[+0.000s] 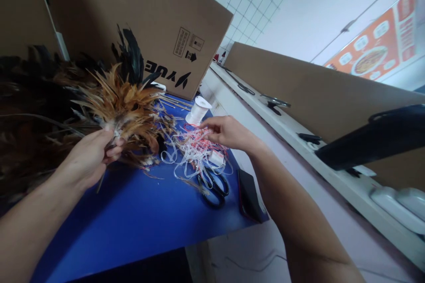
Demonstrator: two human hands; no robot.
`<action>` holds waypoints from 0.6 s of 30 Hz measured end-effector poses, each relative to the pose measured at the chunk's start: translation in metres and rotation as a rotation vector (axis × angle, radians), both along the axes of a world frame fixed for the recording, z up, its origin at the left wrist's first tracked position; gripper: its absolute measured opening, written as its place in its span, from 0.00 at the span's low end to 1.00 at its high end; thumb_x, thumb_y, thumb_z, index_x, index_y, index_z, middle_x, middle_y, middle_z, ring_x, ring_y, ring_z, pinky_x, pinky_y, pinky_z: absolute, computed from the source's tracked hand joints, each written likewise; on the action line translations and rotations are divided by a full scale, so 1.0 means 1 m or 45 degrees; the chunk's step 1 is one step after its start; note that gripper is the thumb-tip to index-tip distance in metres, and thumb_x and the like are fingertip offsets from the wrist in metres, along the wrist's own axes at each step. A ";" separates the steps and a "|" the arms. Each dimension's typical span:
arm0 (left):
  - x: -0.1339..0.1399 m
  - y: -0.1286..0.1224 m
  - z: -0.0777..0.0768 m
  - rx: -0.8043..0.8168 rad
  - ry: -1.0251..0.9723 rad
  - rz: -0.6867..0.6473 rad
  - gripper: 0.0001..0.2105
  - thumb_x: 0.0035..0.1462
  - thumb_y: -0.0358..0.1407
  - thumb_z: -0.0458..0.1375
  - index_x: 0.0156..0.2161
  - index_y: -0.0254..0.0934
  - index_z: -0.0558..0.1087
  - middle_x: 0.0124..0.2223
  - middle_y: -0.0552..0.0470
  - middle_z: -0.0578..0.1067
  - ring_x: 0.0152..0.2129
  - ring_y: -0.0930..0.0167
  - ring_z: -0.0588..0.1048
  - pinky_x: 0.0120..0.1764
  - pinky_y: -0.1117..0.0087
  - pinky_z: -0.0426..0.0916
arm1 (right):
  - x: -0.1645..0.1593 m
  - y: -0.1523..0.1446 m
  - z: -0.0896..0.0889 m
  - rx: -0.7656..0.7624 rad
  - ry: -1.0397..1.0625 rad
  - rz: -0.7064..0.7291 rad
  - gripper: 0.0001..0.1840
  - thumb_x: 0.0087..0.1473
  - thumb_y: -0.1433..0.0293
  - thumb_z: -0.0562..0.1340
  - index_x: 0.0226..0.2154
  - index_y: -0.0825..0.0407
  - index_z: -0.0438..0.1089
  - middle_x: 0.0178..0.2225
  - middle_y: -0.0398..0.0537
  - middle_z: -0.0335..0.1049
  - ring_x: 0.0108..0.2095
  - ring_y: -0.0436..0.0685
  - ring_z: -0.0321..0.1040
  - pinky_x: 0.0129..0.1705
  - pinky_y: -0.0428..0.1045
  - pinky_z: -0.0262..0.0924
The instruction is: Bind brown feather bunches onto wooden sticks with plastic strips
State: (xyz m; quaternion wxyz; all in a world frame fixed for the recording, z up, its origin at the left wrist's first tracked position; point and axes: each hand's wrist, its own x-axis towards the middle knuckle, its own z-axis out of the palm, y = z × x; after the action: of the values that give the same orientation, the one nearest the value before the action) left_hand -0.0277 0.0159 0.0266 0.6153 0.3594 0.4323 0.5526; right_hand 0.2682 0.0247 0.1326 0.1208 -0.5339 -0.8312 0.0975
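Note:
Closed around the quill ends of a bunch of orange-brown and black feathers [124, 101], my left hand [96, 152] is above the left part of the blue table [139, 216]. My right hand [224, 131] reaches into a tangle of white and pink-red ribbon strands [195, 150], fingers bent together at its upper edge. Whether a strand is pinched there is too small to make out. Just behind those fingers stands a white spool [198, 110]. Black-handled scissors [215, 190] lie partly under the ribbons.
A dark phone [249, 194] lies at the table's right edge. More dark feathers [33, 128] heap up at left. A large cardboard box [139, 13] stands behind. Along the right runs a white ledge [299, 146] with black objects on it. Thin sticks [175, 102] lie near the box.

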 end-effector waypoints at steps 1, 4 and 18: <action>0.000 0.000 0.000 0.002 -0.006 0.002 0.09 0.60 0.32 0.49 0.28 0.33 0.63 0.21 0.58 0.65 0.11 0.83 0.55 0.15 0.82 0.50 | -0.003 -0.002 0.000 0.106 -0.100 -0.007 0.08 0.47 0.78 0.61 0.31 0.53 0.73 0.24 0.41 0.65 0.24 0.48 0.61 0.31 0.46 0.55; 0.000 0.001 -0.001 -0.004 -0.025 -0.002 0.09 0.60 0.33 0.50 0.28 0.33 0.63 0.21 0.58 0.64 0.11 0.83 0.55 0.15 0.82 0.48 | -0.014 -0.011 0.002 0.312 -0.299 0.016 0.10 0.53 0.76 0.58 0.25 0.54 0.72 0.27 0.47 0.68 0.28 0.51 0.63 0.34 0.48 0.55; 0.008 0.002 -0.010 -0.041 -0.178 0.040 0.13 0.53 0.41 0.58 0.25 0.34 0.62 0.21 0.57 0.65 0.10 0.83 0.54 0.14 0.81 0.43 | -0.079 -0.083 -0.006 0.197 0.404 0.209 0.05 0.52 0.70 0.64 0.25 0.47 0.71 0.23 0.42 0.71 0.22 0.50 0.64 0.25 0.47 0.57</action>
State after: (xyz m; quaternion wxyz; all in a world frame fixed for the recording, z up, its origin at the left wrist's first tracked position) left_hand -0.0197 0.0176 0.0163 0.6409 0.3031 0.4029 0.5788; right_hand 0.1887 -0.0578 0.1263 0.2824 -0.4314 -0.8475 0.1259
